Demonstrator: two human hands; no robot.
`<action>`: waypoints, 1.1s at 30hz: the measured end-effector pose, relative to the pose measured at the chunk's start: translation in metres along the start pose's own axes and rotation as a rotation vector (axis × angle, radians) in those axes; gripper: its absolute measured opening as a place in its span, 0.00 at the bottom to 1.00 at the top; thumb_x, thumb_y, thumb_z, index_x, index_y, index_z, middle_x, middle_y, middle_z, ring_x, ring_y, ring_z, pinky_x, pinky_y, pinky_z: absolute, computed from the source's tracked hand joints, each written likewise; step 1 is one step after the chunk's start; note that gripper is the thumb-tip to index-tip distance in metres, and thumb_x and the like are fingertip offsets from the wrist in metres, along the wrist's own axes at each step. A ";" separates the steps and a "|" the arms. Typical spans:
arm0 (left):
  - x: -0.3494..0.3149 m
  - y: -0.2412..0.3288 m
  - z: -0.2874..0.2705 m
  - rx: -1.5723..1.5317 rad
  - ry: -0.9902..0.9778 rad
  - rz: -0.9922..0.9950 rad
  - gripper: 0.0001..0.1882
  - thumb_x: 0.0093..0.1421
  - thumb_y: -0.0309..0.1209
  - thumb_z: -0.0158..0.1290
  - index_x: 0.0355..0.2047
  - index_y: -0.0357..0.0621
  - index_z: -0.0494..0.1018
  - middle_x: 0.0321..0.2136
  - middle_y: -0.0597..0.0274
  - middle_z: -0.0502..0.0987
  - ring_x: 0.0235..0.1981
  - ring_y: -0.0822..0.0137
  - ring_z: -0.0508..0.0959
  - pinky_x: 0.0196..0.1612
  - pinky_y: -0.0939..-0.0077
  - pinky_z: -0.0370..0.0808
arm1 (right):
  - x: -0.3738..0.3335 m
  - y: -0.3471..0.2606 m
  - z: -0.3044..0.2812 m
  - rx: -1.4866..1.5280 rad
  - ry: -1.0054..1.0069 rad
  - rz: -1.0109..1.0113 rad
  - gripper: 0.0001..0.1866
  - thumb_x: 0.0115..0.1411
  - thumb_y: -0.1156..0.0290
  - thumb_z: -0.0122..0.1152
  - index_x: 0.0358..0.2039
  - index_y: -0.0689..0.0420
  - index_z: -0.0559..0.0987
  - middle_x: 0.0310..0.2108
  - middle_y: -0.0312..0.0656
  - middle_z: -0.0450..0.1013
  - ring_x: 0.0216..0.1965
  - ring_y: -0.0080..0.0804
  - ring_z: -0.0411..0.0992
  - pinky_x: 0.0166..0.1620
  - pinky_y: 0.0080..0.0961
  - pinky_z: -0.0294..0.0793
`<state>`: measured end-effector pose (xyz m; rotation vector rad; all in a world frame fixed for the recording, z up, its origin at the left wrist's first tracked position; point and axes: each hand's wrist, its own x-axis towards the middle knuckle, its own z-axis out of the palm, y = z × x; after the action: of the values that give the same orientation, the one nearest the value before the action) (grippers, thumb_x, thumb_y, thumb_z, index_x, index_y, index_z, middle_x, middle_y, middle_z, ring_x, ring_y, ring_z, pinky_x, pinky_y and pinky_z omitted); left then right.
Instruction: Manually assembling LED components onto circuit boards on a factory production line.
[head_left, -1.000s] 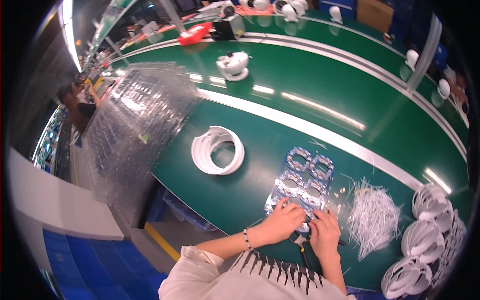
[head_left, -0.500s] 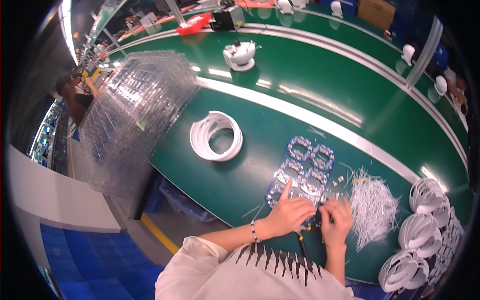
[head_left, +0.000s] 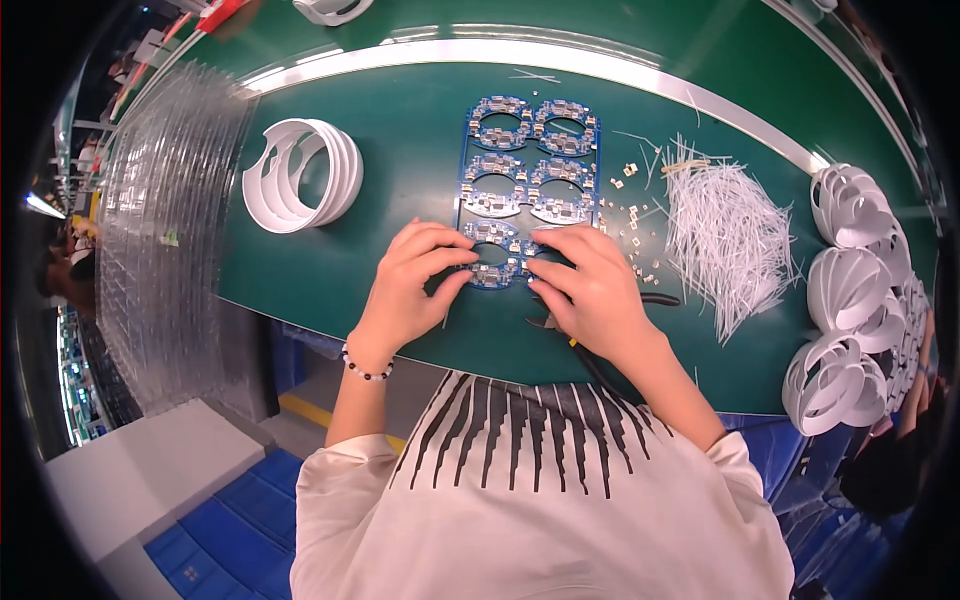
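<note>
A blue circuit board panel with ring-shaped boards in paired rows lies on the green table. My left hand pinches the left edge of its lowest row between thumb and fingers. On the opposite side, my right hand has its fingertips and thumb on the lowest right ring, partly covering it. Beneath the right hand lie pliers or cutters with black handles, their middle hidden by the hand. Small pale connectors are scattered to the panel's right.
A heap of thin white strips lies at the right, beside stacked white rings at the table's edge. A white ribbed cylinder stands at the left. Beyond it is a tall stack of clear plastic trays. A metal rail runs behind.
My view has turned downward and to the right. My hands, which were close together at the panel's lower right, have moved apart to its two sides. The left index finger no longer lies on the boards.
</note>
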<state>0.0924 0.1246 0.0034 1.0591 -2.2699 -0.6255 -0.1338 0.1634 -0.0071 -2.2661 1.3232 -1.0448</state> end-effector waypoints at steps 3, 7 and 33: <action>0.003 0.005 0.013 -0.003 0.028 0.013 0.12 0.43 0.22 0.62 0.30 0.43 0.77 0.33 0.64 0.76 0.38 0.60 0.75 0.52 0.59 0.67 | 0.008 0.003 0.011 -0.047 -0.046 0.003 0.11 0.41 0.76 0.66 0.29 0.59 0.80 0.39 0.40 0.74 0.39 0.38 0.71 0.42 0.32 0.71; 0.010 0.007 0.025 0.098 0.040 0.094 0.09 0.43 0.25 0.62 0.27 0.43 0.76 0.32 0.65 0.74 0.38 0.61 0.73 0.49 0.60 0.68 | 0.015 0.006 0.019 -0.062 -0.029 -0.014 0.10 0.41 0.77 0.66 0.28 0.60 0.80 0.36 0.39 0.74 0.36 0.37 0.70 0.41 0.32 0.71; 0.018 0.049 0.062 -0.101 0.164 0.088 0.03 0.53 0.29 0.57 0.29 0.46 0.77 0.29 0.66 0.75 0.39 0.67 0.75 0.64 0.42 0.44 | -0.005 0.007 -0.039 -0.111 0.145 0.180 0.07 0.47 0.86 0.52 0.23 0.59 0.71 0.32 0.44 0.78 0.36 0.42 0.76 0.56 0.46 0.64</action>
<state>0.0160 0.1495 -0.0072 0.9221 -2.1079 -0.5886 -0.1675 0.1671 0.0130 -2.1324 1.6489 -1.1149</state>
